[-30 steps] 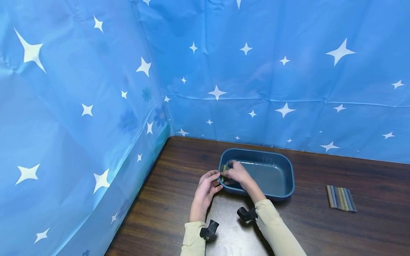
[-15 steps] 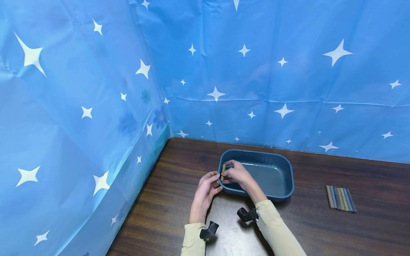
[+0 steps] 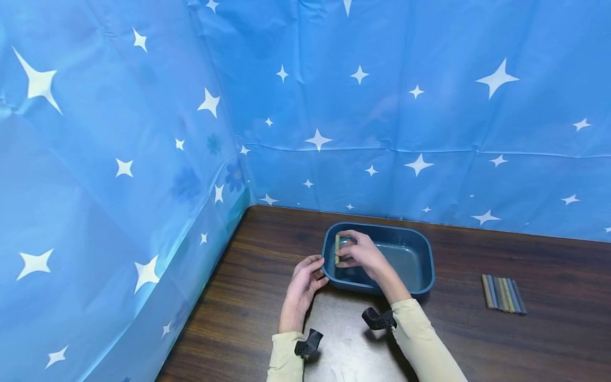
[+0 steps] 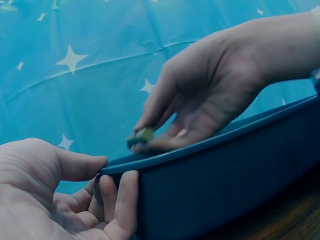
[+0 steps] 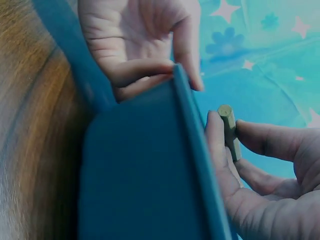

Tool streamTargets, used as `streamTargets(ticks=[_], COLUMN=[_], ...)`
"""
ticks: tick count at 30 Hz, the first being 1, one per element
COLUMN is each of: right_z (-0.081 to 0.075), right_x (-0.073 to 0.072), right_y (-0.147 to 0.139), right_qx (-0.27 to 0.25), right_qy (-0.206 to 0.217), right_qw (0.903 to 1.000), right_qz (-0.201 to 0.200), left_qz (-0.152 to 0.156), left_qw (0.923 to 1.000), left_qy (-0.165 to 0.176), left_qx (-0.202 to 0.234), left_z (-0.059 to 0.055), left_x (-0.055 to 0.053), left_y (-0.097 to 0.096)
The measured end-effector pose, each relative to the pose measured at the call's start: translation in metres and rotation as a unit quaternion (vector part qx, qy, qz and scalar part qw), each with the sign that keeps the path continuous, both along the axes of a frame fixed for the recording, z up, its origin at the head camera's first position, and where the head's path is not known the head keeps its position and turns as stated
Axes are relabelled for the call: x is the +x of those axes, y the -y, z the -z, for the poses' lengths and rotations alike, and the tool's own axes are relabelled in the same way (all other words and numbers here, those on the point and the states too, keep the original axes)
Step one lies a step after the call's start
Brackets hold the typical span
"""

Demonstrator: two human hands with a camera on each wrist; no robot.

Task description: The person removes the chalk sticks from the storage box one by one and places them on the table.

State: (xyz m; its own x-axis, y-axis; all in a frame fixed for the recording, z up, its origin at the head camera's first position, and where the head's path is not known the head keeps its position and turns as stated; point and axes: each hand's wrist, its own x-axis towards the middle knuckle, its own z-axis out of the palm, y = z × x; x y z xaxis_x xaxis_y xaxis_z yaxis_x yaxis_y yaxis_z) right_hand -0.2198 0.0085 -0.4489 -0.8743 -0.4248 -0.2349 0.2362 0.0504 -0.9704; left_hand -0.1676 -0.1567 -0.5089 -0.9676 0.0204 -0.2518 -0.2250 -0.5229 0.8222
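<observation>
A dark blue rectangular tub (image 3: 403,265) with rounded corners stands on the table. My left hand (image 3: 303,284) grips its left end; in the left wrist view the thumb lies on the rim and the fingers against the outer wall (image 4: 215,185). My right hand (image 3: 366,253) reaches in over the front side. Between thumb and fingertips it pinches a short olive-green stick (image 3: 337,249). In the head view the stick points away from me, inside the tub's outline near the left end. Its round end (image 5: 225,110) shows in the right wrist view.
Several thin sticks (image 3: 503,294) in brown, blue-grey and yellow-green lie side by side on the brown wooden table (image 3: 463,339), right of the tub. Blue cloth (image 3: 363,116) with white stars hangs behind the table and along its left side.
My right hand has moved a little right, taking the olive-green stick away from the tub's left wall, where it was earlier. The left hand keeps its grip on the rim.
</observation>
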Motion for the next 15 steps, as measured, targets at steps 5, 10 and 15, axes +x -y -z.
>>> streamTargets(ticks=[5,10,15], right_z=[-0.011,-0.022,-0.029], right_x=[0.005,0.01,0.016], right_y=[-0.017,-0.036,-0.064], right_qx=[-0.02,-0.028,-0.028], right_qy=[-0.006,-0.014,-0.024], right_qw=[0.9998,0.9994,0.9991], right_qz=[0.007,0.012,0.02], left_qz=[-0.011,-0.013,-0.012], left_qw=[0.9999,0.9998,0.9998], left_qy=[0.005,0.01,0.006], left_qx=[0.002,0.007,0.011], left_z=[-0.001,-0.001,-0.001], left_x=[-0.001,-0.001,0.0], left_y=[-0.001,-0.002,-0.003])
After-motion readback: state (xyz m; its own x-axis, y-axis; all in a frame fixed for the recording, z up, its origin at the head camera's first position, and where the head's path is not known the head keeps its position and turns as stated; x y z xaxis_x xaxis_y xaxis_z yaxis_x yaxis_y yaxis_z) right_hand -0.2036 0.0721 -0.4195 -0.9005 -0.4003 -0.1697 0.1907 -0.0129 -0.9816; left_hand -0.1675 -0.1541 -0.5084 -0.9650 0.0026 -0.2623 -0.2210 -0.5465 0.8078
